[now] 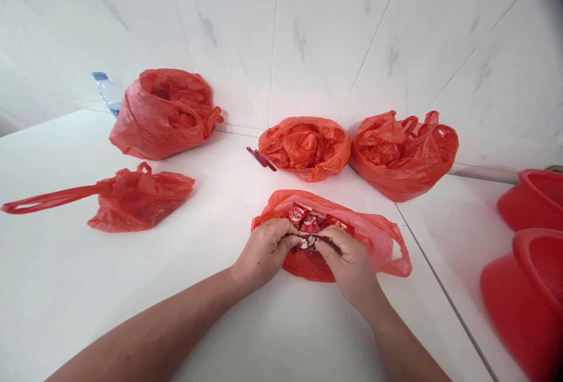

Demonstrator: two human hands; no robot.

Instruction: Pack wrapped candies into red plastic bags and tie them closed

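Observation:
Both hands pinch a small dark red packet (311,241) with pale markings, one at each end. My left hand (266,251) has its thumb and forefinger closed on the left end. My right hand (347,262) grips the other end the same way. Directly beneath lies an open red plastic bag (387,238), its handle loop spread to the right. Inside it, just beyond my fingers, several red snack packets (297,213) with white print are visible. My hands hide part of the bag's contents, and the packet's exact kind is unclear.
Two full red bags (308,150) (404,153) stand against the tiled wall. A larger red bag (162,118) and a water bottle (107,93) are at the back left. A smaller red bag (141,200), dark red knives (261,159) and red tubs (512,288) surround the workspace.

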